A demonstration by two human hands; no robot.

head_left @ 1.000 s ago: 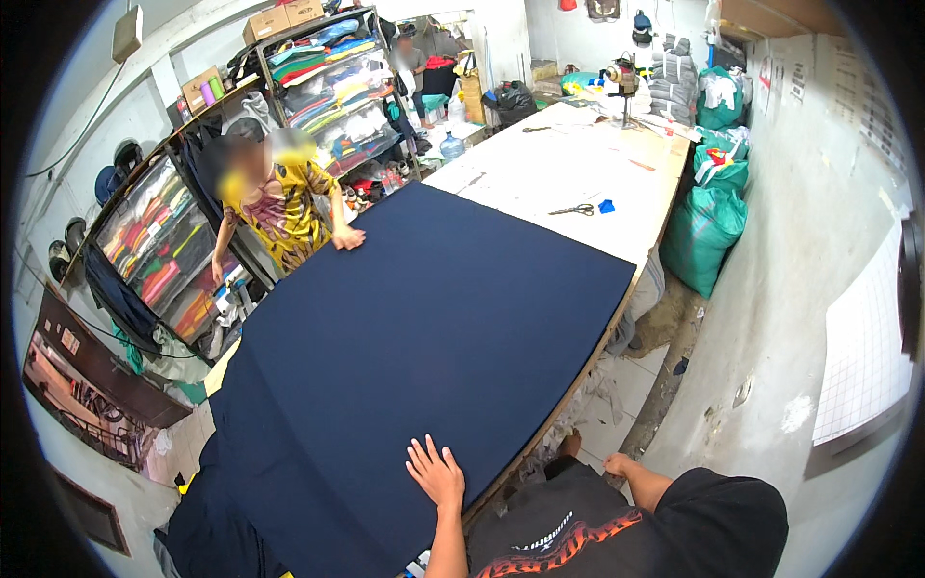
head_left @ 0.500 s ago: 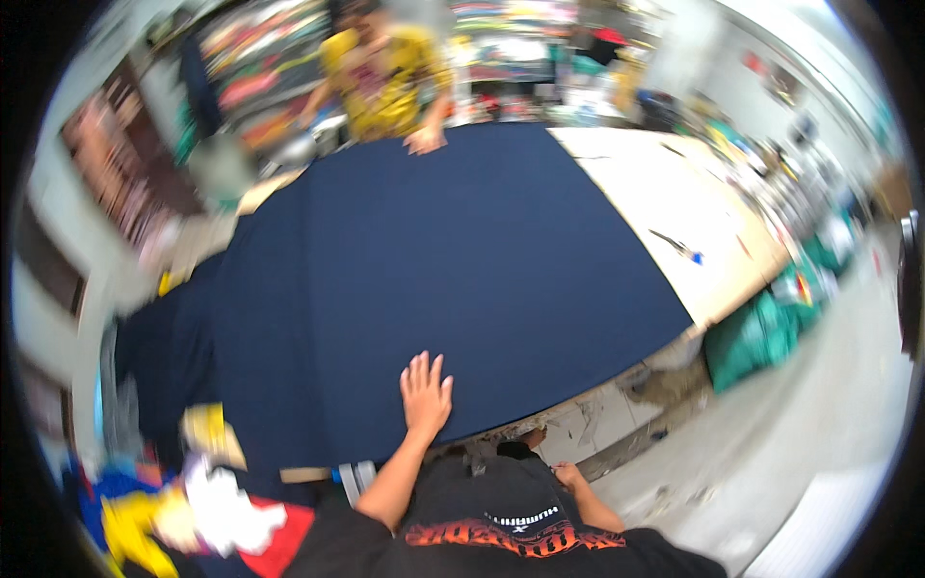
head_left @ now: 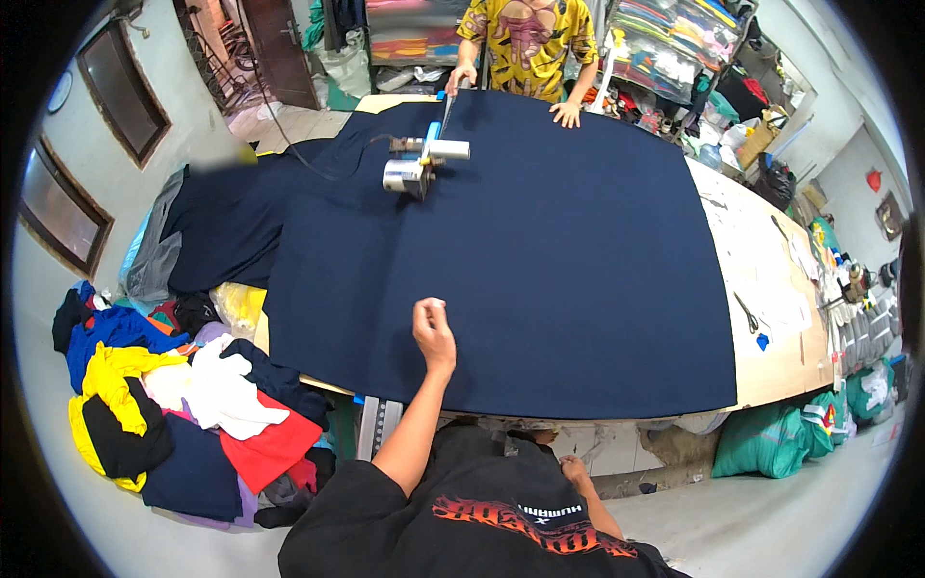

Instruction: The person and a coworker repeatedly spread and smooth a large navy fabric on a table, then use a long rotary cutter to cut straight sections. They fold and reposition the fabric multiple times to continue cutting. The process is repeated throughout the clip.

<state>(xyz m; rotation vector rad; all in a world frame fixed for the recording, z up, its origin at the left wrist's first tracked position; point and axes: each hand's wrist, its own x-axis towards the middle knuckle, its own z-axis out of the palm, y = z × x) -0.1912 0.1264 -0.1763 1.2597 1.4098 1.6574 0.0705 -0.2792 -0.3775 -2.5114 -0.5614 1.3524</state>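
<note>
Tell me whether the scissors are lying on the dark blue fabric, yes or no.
No, the scissors lie on the pale part of the table, right of the dark blue fabric.

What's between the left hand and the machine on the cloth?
Just bare navy cloth, in the head view: nothing lies on it between the left hand and the machine.

A pale wooden table [head_left: 798, 364] carries a broad navy-blue fabric sheet [head_left: 549, 270], black-handled metal scissors [head_left: 746, 311] and a small blue object [head_left: 762, 342], possibly a cloth scrap.
</note>
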